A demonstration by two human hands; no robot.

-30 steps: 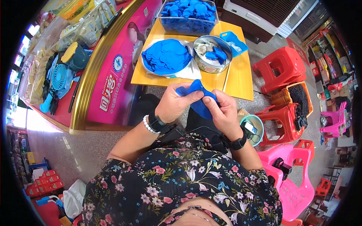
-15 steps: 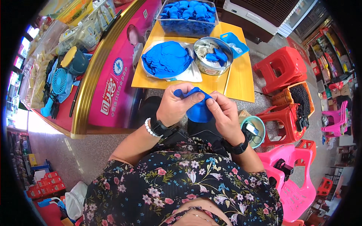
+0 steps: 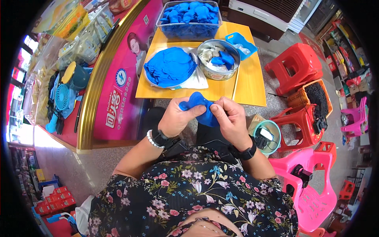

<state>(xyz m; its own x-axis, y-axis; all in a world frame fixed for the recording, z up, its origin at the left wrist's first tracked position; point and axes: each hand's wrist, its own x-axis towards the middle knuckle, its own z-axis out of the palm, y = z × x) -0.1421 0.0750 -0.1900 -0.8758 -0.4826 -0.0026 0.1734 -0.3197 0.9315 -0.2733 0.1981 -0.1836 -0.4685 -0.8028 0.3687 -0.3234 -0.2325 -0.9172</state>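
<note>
My left hand point(image 3: 177, 118) and my right hand point(image 3: 231, 122) both pinch a soft blue piece point(image 3: 203, 117) in front of my lap, below the near edge of a yellow table point(image 3: 248, 91). Thumbs press on it from either side. On the table sit a plate with a pile of flat blue pieces point(image 3: 169, 67), a round tin point(image 3: 218, 74) holding white material and some blue pieces, and a clear container point(image 3: 188, 17) full of blue pieces. A small blue basket point(image 3: 246, 51) stands behind the tin.
A pink counter point(image 3: 112, 98) with bags and a small fan point(image 3: 62, 96) borders the left. Red stools point(image 3: 296, 67), an orange crate point(image 3: 323, 98), a pink chair point(image 3: 308, 205) and a teal bucket point(image 3: 272, 144) stand at my right. An appliance point(image 3: 260, 14) is behind the table.
The view has shifted slightly. The blue piece has been bent and turned between my fingers, and both hands sit a little lower and further left in the picture than a second ago.
</note>
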